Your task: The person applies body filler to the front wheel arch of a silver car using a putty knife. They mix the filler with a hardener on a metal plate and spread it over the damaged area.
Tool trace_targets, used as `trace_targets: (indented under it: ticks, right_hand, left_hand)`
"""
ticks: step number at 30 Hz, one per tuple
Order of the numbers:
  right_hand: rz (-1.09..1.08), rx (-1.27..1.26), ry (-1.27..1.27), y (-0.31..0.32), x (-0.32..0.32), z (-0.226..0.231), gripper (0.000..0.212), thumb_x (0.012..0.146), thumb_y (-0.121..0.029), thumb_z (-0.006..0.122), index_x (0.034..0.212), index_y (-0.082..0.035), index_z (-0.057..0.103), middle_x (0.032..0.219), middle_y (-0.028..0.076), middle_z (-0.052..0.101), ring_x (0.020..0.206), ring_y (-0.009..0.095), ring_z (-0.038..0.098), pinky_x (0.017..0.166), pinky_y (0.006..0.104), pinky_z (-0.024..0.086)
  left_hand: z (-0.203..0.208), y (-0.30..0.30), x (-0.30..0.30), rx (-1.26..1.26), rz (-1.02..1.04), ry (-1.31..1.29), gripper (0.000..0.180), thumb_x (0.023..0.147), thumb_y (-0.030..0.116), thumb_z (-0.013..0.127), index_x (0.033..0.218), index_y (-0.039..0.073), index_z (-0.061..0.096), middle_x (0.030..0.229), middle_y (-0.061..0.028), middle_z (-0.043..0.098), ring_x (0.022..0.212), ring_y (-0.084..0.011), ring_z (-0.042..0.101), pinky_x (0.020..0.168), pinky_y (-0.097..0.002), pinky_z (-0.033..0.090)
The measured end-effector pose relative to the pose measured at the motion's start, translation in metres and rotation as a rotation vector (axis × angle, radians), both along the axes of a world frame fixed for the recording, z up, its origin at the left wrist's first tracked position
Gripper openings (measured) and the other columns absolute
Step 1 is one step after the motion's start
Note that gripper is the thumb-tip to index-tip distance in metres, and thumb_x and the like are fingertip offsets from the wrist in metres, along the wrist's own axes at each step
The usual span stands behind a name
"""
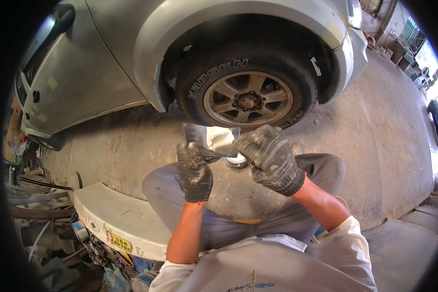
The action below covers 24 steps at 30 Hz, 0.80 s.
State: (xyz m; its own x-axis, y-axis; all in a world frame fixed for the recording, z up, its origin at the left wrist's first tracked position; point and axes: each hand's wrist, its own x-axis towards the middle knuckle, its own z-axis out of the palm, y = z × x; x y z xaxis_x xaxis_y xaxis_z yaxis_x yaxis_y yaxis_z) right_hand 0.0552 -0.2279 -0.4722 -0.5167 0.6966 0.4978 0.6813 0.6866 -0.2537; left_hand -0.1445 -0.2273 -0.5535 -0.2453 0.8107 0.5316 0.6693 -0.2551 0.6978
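Note:
Both my hands wear dark, worn knit gloves. My left hand grips a thin dark rectangular plate from below, at its left side. A smooth lump of cream-coloured paste lies on the plate. At the plate's right edge, my right hand is closed, with its fingertips pointing at the paste. Whatever those fingers hold is blurred and partly hidden by the glove. Below the plate, a round tin stands on the floor between my knees, partly covered by the plate and my right hand.
Ahead is a silver-grey car with a front wheel close by. A pale curved bumper-like panel lies at my left, beside piled scrap. A tyre-like black object stands far right on the concrete floor.

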Motion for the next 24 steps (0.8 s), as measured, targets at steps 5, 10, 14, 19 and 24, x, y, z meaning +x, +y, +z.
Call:
trace_targets:
  ticks: [5,10,14,19,24]
  right_hand:
    - [-0.034,0.072,0.072,0.001,-0.001,-0.005,0.044,0.071,-0.006,0.063,0.115,-0.011,0.067,0.111,0.007,0.064,0.098,0.029,0.058,0.083,0.0452,0.045]
    - [-0.102,0.090,0.250,0.000,-0.002,-0.011,0.044,0.072,-0.008,0.062,0.116,-0.010,0.066,0.111,0.008,0.063,0.099,0.029,0.057,0.085,0.0450,0.045]
    - [0.027,0.056,0.012,0.002,0.003,-0.011,0.049,0.068,-0.005,0.065,0.116,-0.011,0.065,0.110,0.008,0.063,0.100,0.030,0.059,0.085,0.0456,0.046]
    - [0.035,0.109,0.304,0.016,0.020,-0.006,0.055,0.070,-0.001,0.060,0.124,-0.009,0.064,0.116,0.011,0.065,0.103,0.032,0.061,0.091,0.0429,0.048]
    - [0.197,-0.209,0.368,0.025,0.034,-0.007,0.047,0.072,-0.002,0.065,0.118,-0.009,0.067,0.120,0.014,0.065,0.108,0.032,0.063,0.093,0.0431,0.049]
  left_hand:
    - [0.006,0.000,0.002,-0.019,-0.036,0.019,0.023,0.100,0.007,0.046,0.115,-0.006,0.055,0.098,-0.0226,0.060,0.088,-0.0348,0.057,0.083,-0.0399,0.046]
    - [0.006,-0.001,0.001,0.024,-0.096,-0.046,0.021,0.098,0.004,0.047,0.115,-0.006,0.056,0.100,-0.0226,0.060,0.088,-0.0345,0.057,0.081,-0.0406,0.047]
    - [-0.007,-0.003,-0.009,0.001,-0.118,0.130,0.030,0.095,0.000,0.050,0.124,-0.006,0.055,0.108,-0.0235,0.061,0.094,-0.0347,0.059,0.082,-0.0433,0.049]
    - [-0.018,-0.001,-0.021,-0.132,-0.307,-0.134,0.037,0.094,-0.004,0.051,0.131,-0.005,0.053,0.118,-0.0233,0.060,0.102,-0.0344,0.060,0.090,-0.0433,0.049]
    - [-0.014,0.005,-0.028,0.127,-0.217,0.105,0.024,0.099,0.009,0.054,0.120,-0.003,0.056,0.108,-0.0129,0.061,0.094,-0.0172,0.059,0.081,-0.0321,0.051]
